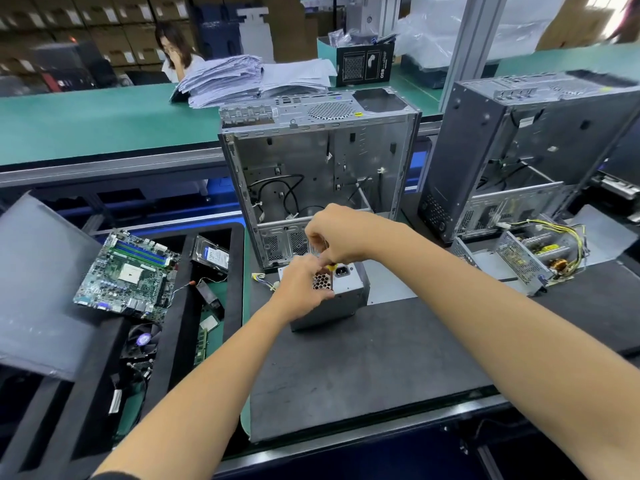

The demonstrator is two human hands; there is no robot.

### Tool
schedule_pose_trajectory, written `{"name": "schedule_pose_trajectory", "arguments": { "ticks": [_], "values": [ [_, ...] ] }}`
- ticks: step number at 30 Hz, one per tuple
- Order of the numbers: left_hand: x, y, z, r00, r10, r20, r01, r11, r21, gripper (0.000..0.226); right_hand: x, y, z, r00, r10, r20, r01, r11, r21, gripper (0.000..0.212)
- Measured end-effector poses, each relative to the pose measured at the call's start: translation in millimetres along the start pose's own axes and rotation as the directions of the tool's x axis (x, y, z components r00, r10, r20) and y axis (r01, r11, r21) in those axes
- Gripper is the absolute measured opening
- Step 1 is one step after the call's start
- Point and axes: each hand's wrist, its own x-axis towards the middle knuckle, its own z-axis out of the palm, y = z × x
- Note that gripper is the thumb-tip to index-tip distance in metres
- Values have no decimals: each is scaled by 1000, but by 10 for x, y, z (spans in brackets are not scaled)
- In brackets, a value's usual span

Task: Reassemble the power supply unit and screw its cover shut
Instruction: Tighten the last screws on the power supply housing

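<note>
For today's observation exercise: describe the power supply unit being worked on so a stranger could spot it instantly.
Find the open computer case at centre. Just in front, on the dark mat, sits the closed grey power supply unit, both hands on it. Unlike the opened unit at right, its cover is on.

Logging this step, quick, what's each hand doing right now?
Left hand: grips the power supply unit.
Right hand: curled round a yellow-tipped tool, seemingly a screwdriver.

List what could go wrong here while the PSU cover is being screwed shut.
1. The PSU stands on end, steadied only by the left hand; driver pressure from the right hand might tip it.
2. Its wires trail out at the left and could snag.
3. A dropped screw could be hard to spot on the dark mat.
</note>
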Motion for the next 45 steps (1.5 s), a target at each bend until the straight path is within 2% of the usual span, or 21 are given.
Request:
{"name": "schedule_pose_trajectory", "arguments": {
  "ticks": [2, 4, 6, 8, 11, 13, 15, 16, 19, 21, 24, 27, 30, 33, 39, 43, 45],
  "values": [
    [11, -13, -10, 999, 36, 31, -37, 999, 40, 36, 7, -21, -6, 1000, 22, 3, -22, 998, -55, 25],
    [-11, -19, 3, 997, 72, 28, -71, 997, -32, 16, 15, -46, 18, 999, 37, 7, -36, 994, -102, 33],
    [-29, -32, 19, 999, 49, 13, -48, 995, -82, 9, 8, -63, 34, 999, 52, 14, -49, 987, -154, 30],
    [-26, -44, 19, 1000, 20, 14, -18, 994, -105, 8, -14, -67, -9, 994, 70, 79, -57, 986, -154, 15],
    [-15, -55, -1, 999, 1, 35, 4, 990, -138, 8, -35, -62, -117, 978, 59, 202, -37, 993, -113, 20],
    [-10, -55, -6, 999, -6, 44, 12, 989, -151, 12, -46, -68, -137, 991, 49, 128, -32, 991, -127, 11],
    [-1, -55, -13, 999, -11, 51, 19, 987, -161, 15, -52, -99, -121, 998, 53, 17, -50, 992, -118, 36],
    [6, -56, -18, 998, -11, 58, 20, 986, -163, 15, -47, -110, -107, 998, 56, -7, -57, 990, -128, 42],
    [21, -76, -26, 996, -14, 85, 28, 986, -165, 14, -29, -136, -64, 995, 94, -27, -98, 971, -219, 37],
    [20, -86, -19, 996, -16, 93, 32, 984, -173, 16, -29, -129, -65, 991, 137, 8, -131, 961, -245, 34],
    [27, -101, -11, 996, -16, 92, 32, 983, -179, 14, -57, -128, -126, 974, 170, 150, -135, 967, -218, 31],
    [24, -99, -5, 996, -30, 84, 45, 982, -182, 17, -80, -150, -208, 958, 126, 259, -77, 979, -188, 19],
    [23, -101, -13, 997, -13, 79, 28, 981, -190, 19, -82, -171, -220, 989, 63, 137, -45, 991, -130, 35],
    [28, -82, -33, 996, -10, 88, 27, 980, -197, 22, -39, -182, -187, 996, 80, 34, -73, 984, -162, 35],
    [15, -75, -6, 998, -22, 64, 32, 987, -160, 16, 11, -163, -86, 988, 120, 99, -89, 958, -272, 25],
    [22, -55, -26, 996, -37, 85, 54, 977, -206, 17, -53, -151, -149, 969, 102, 223, -70, 986, -149, 15],
    [30, -62, -33, 994, -51, 99, 69, 981, -182, 13, -35, -158, -152, 975, 63, 211, -33, 989, -141, 11]
  ]
}}
